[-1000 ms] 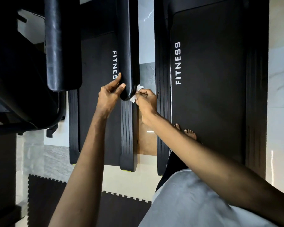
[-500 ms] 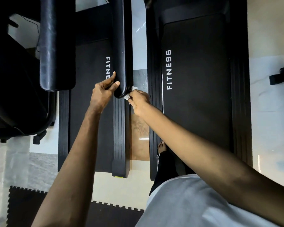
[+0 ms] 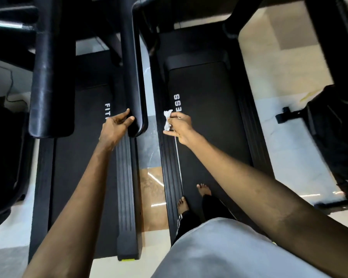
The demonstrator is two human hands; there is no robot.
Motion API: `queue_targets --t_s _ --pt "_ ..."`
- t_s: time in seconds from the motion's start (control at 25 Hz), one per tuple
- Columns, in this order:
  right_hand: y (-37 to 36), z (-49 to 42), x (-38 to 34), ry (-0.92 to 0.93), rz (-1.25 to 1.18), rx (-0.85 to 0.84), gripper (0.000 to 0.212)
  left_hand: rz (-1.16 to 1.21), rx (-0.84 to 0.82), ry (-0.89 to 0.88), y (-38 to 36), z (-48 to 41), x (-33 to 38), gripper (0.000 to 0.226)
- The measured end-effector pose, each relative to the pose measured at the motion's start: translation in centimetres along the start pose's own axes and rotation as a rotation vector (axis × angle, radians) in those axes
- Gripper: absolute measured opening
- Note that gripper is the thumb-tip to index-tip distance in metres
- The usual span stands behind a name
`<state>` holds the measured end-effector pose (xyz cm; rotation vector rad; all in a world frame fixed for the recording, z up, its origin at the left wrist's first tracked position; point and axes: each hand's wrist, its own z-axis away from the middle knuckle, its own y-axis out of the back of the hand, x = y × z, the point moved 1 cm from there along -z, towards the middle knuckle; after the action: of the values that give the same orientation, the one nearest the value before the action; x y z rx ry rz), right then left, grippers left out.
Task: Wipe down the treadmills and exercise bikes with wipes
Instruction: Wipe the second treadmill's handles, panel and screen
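The left grip [image 3: 117, 126] was found curled round the rounded end of the black handrail [image 3: 132, 77] of the left treadmill [image 3: 84, 157]. A crumpled white wipe [image 3: 167, 121] was pinched in the right grip [image 3: 181, 128], held clear of the handrail, above the side rail [image 3: 169, 167] of the right treadmill [image 3: 209, 117].

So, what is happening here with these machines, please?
A person is cleaning two black treadmills that stand side by side. The left hand holds the end of the handrail of the left treadmill. The right hand pinches a crumpled white wipe, which is apart from the handrail, above the edge of the right treadmill. The person stands barefoot on that treadmill's belt.
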<state>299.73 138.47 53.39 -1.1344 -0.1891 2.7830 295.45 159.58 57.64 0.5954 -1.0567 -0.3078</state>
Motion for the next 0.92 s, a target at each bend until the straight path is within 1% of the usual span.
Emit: queue_targets --t_s 0.08,0.2,0.28,0.32,0.48,0.6,0.64,0.72,0.84,0.92 --pt "2.5 0.0 -1.6 0.092 0.066 0.118 0.03 0.027 0.034 -0.025 0.2 -0.2 1.0 0.038" --pt "6.8 0.2 -4.7 0.221 0.227 0.303 0.027 0.03 0.047 -0.124 0.2 -0.9 3.7 0.036" --pt "9.5 0.9 -6.8 0.295 0.279 0.369 0.011 0.022 -0.001 -0.197 0.1 -1.9 5.5 0.037" --pt "10.7 1.3 -7.8 0.333 0.305 0.402 0.01 0.009 -0.026 -0.223 0.0 -2.5 6.4 0.038" --pt "16.7 4.7 -12.9 0.505 0.472 0.558 0.019 -0.017 -0.134 -0.379 -1.4 -4.0 13.1 0.041" --pt "21.6 7.0 -16.8 0.589 0.555 0.69 0.024 -0.003 -0.234 -0.504 -3.3 -5.0 18.6 0.045" --pt "23.0 7.8 -18.1 0.6 0.571 0.728 0.025 0.001 -0.252 -0.53 -4.0 -5.5 20.2 0.045" --pt "26.3 9.3 -20.7 0.614 0.557 0.813 0.029 -0.024 -0.284 -0.593 -5.8 -5.9 24.2 0.04" --pt "31.4 11.5 -24.6 0.689 0.531 0.909 0.027 -0.047 -0.328 -0.689 -9.2 -5.3 30.6 0.044" --pt "34.3 12.7 -26.5 0.707 0.524 0.949 0.029 -0.08 -0.34 -0.713 -11.2 -5.6 33.9 0.044"
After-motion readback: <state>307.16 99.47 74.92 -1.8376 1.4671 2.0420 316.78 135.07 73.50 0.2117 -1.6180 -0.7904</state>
